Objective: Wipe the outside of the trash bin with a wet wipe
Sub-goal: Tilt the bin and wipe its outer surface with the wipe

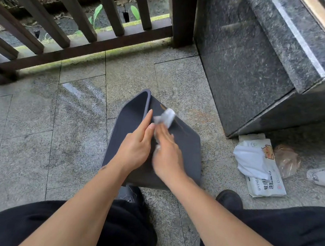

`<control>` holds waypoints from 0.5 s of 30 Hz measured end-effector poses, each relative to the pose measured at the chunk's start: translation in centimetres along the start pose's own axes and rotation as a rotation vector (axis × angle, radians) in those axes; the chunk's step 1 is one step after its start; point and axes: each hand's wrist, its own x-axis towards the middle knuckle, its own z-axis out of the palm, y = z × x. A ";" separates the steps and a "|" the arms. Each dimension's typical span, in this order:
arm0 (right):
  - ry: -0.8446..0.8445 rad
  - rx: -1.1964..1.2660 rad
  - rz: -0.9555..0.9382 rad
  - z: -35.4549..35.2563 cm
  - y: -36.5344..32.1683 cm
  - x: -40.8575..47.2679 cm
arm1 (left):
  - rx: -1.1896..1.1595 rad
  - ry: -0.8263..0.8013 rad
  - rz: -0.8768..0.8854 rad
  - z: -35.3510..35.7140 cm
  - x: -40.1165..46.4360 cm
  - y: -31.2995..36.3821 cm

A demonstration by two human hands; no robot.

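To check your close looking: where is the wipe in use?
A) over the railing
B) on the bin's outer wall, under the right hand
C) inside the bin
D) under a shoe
B: the right hand presses the wet wipe against the outer wall of the trash bin.

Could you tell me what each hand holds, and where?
Right hand presses the wet wipe onto the trash bin, grip blurred; left hand rests on its rim.

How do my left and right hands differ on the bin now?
Left hand lies with straight fingers along the rim of the trash bin; right hand presses the wet wipe on its outer wall. Left hand looks sharp; right hand is blurred. Both are on the bin.
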 end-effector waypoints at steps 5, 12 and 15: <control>-0.071 -0.039 -0.193 -0.4 -0.4 1.5 | -0.016 -0.011 0.040 -0.4 0.2 -0.4; -0.120 -0.190 0.331 -2.2 8.1 2.0 | -0.186 0.089 -0.048 0.5 -0.6 -0.6; -0.160 -0.200 0.571 -3.0 11.7 0.9 | -0.158 0.052 -0.053 0.3 -0.7 -0.8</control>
